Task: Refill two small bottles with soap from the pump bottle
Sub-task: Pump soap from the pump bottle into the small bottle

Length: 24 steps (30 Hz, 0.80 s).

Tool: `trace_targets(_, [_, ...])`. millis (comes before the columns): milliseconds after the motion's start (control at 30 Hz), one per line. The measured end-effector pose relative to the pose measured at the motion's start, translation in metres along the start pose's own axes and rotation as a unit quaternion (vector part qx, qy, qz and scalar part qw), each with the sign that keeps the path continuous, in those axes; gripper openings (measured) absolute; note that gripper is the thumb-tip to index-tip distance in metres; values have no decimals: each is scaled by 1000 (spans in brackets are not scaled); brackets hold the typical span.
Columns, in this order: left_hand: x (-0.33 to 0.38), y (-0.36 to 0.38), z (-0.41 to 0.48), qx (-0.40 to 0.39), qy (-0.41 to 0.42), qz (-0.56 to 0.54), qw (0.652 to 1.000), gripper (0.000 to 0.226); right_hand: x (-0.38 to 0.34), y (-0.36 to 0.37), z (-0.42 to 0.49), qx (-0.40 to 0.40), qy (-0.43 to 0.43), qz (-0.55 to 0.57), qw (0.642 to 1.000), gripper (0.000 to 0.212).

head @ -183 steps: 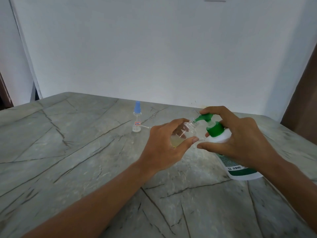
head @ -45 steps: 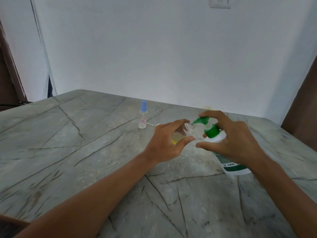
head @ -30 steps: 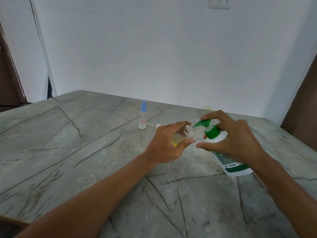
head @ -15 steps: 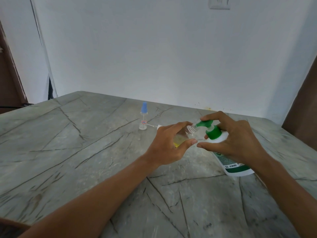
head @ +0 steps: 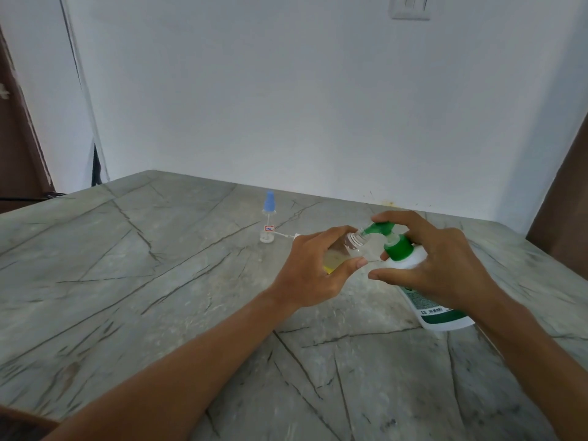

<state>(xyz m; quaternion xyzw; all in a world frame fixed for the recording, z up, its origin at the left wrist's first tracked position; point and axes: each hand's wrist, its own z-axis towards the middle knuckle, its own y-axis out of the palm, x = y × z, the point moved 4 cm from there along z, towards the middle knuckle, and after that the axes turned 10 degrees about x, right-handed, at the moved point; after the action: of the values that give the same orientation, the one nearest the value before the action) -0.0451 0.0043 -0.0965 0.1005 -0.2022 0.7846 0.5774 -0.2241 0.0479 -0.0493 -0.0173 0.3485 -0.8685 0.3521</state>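
Observation:
My left hand (head: 310, 275) grips a small clear bottle (head: 342, 253) tilted to the right, its threaded mouth against the green pump nozzle. Yellowish soap sits in its lower part. My right hand (head: 436, 265) wraps around the white pump bottle (head: 426, 302), which leans on the table, with a finger on top of the green pump head (head: 380, 229). A second small clear bottle with a blue cap (head: 268, 219) stands upright farther back on the left. A small white piece with a thin tube (head: 288, 236) lies just behind my left hand.
The grey veined stone table (head: 143, 281) stretches wide to the left and front. A white wall runs along its far edge. Brown wooden panels stand at the far left and far right.
The pump head has risen slightly under my right finger. Both hands and both bottles stay in nearly the same place; the soap level in the small bottle looks about the same.

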Motion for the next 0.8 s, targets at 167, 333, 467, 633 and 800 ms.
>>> trace_targets(167, [0,1,-1,1,2,9,1000,41,-1,-2,0,9,13,39,999,65])
trace_targets(333, [-2,5,-3,-3,-3,15,1000,42,-1,-3,0,16,18,50,998,60])
trace_targets(467, [-3,4,-3,-3,-5,11,1000,40,0,-2,-1,12,18,44,999,64])
trace_targets(633, [0,0,1,7,-3,5,1000,40,-1,-1,0,10,9,27,1000,80])
trace_targets(800, [0,0,1,9,3,3,1000,42,0,-2,0,18,8,19,1000,73])
